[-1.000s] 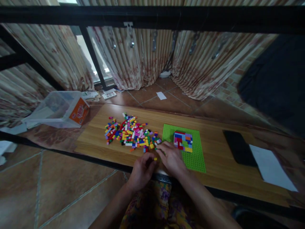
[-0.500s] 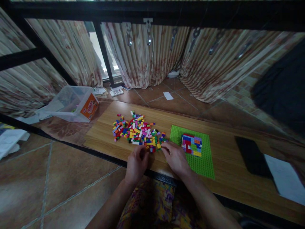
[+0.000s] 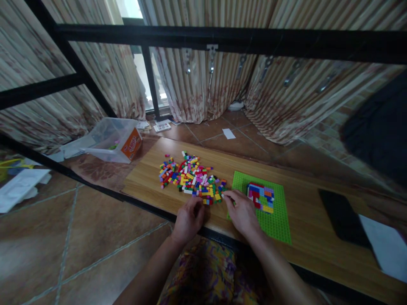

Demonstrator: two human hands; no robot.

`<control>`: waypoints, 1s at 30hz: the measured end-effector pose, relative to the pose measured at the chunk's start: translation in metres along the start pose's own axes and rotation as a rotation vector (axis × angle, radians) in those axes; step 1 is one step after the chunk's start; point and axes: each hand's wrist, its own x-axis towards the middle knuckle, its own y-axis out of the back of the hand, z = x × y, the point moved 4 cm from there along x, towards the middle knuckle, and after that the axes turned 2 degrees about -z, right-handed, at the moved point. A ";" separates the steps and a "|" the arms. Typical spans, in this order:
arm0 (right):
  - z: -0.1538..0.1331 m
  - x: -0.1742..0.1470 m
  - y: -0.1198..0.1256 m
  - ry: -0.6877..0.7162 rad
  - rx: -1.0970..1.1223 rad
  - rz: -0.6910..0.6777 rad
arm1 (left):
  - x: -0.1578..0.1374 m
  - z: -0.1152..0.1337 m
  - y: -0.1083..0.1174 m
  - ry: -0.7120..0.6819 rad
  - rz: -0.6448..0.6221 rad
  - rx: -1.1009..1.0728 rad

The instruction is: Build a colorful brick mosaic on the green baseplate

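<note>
A loose pile of small colourful toy bricks [image 3: 193, 176] lies on the wooden table. At its near edge my left hand [image 3: 190, 217] has its fingers curled together; whatever they hold is hidden. My right hand [image 3: 242, 213] is closed in a pinch beside a yellow brick [image 3: 218, 197], between the pile and the green baseplate [image 3: 276, 224]. What sits in that pinch is too small to make out. On the baseplate stands a flat block of joined bricks [image 3: 261, 197] in red, blue, yellow, purple and other colours, just right of my right hand.
A clear plastic box [image 3: 110, 140] with an orange label stands on the floor past the table's left end. Toward the right of the table [image 3: 302, 212] lie a dark flat object [image 3: 343, 216] and a white sheet [image 3: 386, 245]. A black metal bar [image 3: 203, 38] crosses before the curtains.
The camera view has tilted, so the scene sits a little lower and farther right. My right fingertips have moved slightly away from the yellow brick. My left hand stays by the pile's near edge.
</note>
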 end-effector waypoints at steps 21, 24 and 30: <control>-0.001 0.067 -0.031 -0.107 -0.290 -0.051 | 0.003 -0.002 0.004 -0.069 -0.038 -0.037; -0.015 0.055 -0.019 -0.081 -0.245 -0.014 | 0.003 -0.001 0.005 -0.069 -0.036 -0.023; -0.006 -0.005 0.034 -0.040 -0.114 0.175 | 0.005 -0.004 0.005 -0.085 -0.004 0.007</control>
